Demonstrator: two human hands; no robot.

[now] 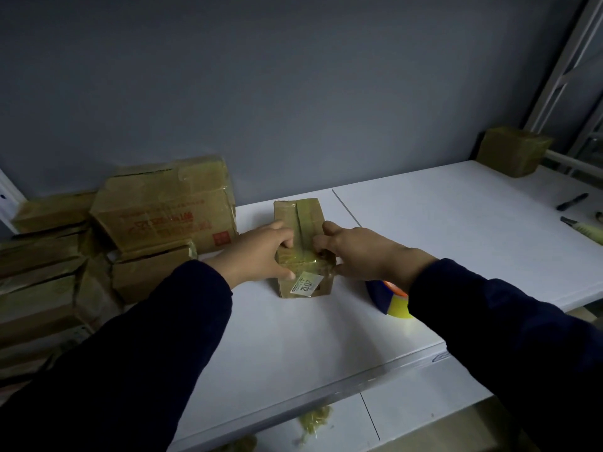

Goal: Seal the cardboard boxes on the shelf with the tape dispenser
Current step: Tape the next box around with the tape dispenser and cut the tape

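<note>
A small cardboard box (301, 216) stands on the white shelf (424, 230), with a strip of tape along its top seam and a white label on its near face. My left hand (257, 256) grips the box's left side, thumb on the near face and fingers pressing the top. My right hand (362, 252) presses the top and the right near corner. The tape dispenser (390, 303), blue with a yellowish roll, lies on the shelf just right of the box, partly hidden under my right wrist.
Several cardboard boxes (163, 203) are stacked at the left. Another taped box (514, 151) sits at the far right corner by the white frame. A pen (572, 202) and a cutter (584, 231) lie at the right edge. Tape scraps (315, 419) litter the lower shelf.
</note>
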